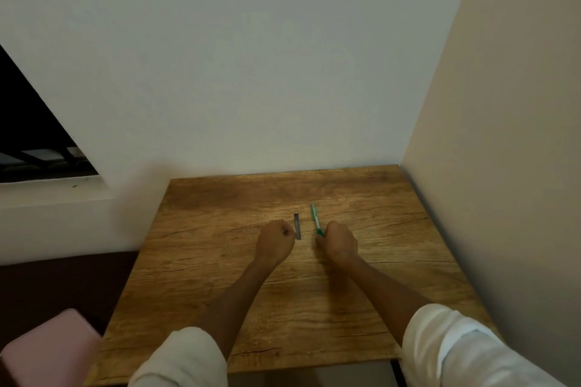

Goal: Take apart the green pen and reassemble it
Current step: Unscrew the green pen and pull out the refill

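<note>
White sleeves [185,355] framed the counter [220,308]. Right hand [339,243] gripped the green pen [315,219] by its lower end; left hand [276,242] was fisted, apparently empty, beside a dark strip [297,226]. Small parts might roll off unseen.

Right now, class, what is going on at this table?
A person sits at a wooden table with both forearms stretched out over it. The right hand grips the near end of the green pen, whose far end points away toward the wall. The left hand is curled into a fist; whether it holds anything cannot be told. Between the hands a thin dark strip lies flat on the wood, apart from the pen. Whether it belongs to the pen is unclear.
</note>
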